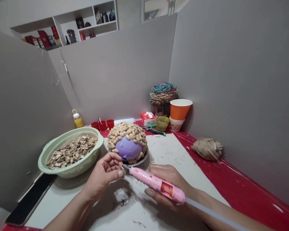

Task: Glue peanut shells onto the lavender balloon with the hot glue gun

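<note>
A purple balloon [128, 148], its top and sides covered in peanut shells [127, 130], rests in a shallow metal dish [144, 158]. In front of it, my left hand [108, 168] is closed, thumb and fingertips pinching a small piece of peanut shell [123, 170] that is partly hidden. My right hand [170, 183] is wrapped round a pink glue gun [149, 179], with a long glue stick [212, 213] coming out of its back. The gun's metal nozzle points left and meets the shell at my left fingertips.
A green basket [44, 163] of shells stands left, beside a black tray-like object [31, 199]. Behind are red cups [110, 124], a yellow bottle [78, 120], pliers [156, 131], orange cup [180, 110] and a colourful tree-shaped piece [162, 93]. Twine [207, 149] lies right.
</note>
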`<move>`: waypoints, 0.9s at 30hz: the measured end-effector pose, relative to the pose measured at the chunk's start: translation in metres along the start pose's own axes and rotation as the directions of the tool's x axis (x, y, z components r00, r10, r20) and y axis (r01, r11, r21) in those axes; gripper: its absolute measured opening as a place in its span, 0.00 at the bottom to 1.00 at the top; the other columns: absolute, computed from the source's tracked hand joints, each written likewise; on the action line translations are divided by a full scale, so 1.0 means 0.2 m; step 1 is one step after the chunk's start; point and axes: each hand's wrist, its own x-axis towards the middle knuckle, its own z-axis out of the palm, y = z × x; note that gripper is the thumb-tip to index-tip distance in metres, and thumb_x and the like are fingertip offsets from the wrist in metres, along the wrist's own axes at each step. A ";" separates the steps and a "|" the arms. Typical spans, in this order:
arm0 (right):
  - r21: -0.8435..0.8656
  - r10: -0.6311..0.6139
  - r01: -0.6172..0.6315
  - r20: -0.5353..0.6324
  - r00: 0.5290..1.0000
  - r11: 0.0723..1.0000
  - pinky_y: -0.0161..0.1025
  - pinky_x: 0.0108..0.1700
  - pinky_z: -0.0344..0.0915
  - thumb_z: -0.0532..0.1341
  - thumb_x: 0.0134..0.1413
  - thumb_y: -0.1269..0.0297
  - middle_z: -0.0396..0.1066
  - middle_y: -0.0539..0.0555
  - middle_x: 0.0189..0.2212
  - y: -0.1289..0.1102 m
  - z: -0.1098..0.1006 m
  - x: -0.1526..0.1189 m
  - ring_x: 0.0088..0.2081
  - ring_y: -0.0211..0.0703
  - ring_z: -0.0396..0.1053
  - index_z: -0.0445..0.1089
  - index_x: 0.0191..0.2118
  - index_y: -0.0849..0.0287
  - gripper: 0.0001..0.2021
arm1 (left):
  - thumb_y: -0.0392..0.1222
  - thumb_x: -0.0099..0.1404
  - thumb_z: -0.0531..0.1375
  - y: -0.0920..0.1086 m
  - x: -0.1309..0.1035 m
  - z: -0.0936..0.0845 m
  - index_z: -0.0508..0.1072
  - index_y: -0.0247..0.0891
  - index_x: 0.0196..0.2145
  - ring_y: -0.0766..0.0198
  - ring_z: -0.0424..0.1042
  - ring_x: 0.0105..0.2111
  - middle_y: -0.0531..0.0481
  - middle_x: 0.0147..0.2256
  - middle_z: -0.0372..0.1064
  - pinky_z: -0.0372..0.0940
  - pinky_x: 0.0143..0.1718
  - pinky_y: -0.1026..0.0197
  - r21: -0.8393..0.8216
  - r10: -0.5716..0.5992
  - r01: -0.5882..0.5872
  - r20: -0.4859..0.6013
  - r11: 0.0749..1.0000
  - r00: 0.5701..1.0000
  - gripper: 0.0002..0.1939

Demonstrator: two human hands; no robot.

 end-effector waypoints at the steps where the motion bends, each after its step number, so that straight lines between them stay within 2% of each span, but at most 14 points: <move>1: -0.002 -0.001 0.001 -0.005 1.000 1.000 0.34 0.25 0.52 0.55 0.62 0.60 0.57 0.46 0.20 0.00 0.00 0.00 0.21 0.35 0.53 0.56 0.25 0.56 0.14 | 0.36 0.51 0.73 0.00 0.00 0.00 0.71 0.37 0.39 0.70 0.67 0.31 0.53 0.32 0.69 0.64 0.34 0.66 0.000 0.000 0.000 -0.003 1.000 1.000 0.19; 12: -0.043 0.001 -0.002 -0.024 1.000 0.999 0.36 0.23 0.51 0.56 0.59 0.61 0.57 0.46 0.19 0.00 0.01 0.00 0.20 0.36 0.54 0.54 0.25 0.55 0.13 | 0.35 0.51 0.73 0.01 -0.01 0.01 0.72 0.37 0.39 0.70 0.66 0.31 0.53 0.32 0.68 0.65 0.34 0.67 -0.008 0.008 -0.008 -0.017 1.000 1.000 0.19; 20: -0.093 -0.025 0.023 -0.024 0.999 0.995 0.36 0.24 0.51 0.53 0.63 0.59 0.56 0.46 0.19 0.00 0.01 0.00 0.20 0.36 0.54 0.54 0.25 0.55 0.15 | 0.35 0.50 0.73 0.02 0.00 0.01 0.72 0.37 0.39 0.71 0.67 0.30 0.54 0.32 0.68 0.65 0.35 0.67 -0.011 0.015 -0.015 -0.043 1.000 0.999 0.19; 27: -0.080 -0.020 0.018 -0.027 0.999 0.997 0.36 0.24 0.51 0.54 0.62 0.61 0.56 0.46 0.19 -0.01 0.00 0.01 0.20 0.36 0.53 0.54 0.24 0.55 0.15 | 0.36 0.50 0.73 0.03 -0.01 0.02 0.72 0.37 0.39 0.70 0.67 0.30 0.53 0.31 0.69 0.66 0.34 0.66 -0.018 0.027 -0.028 -0.060 0.999 0.998 0.20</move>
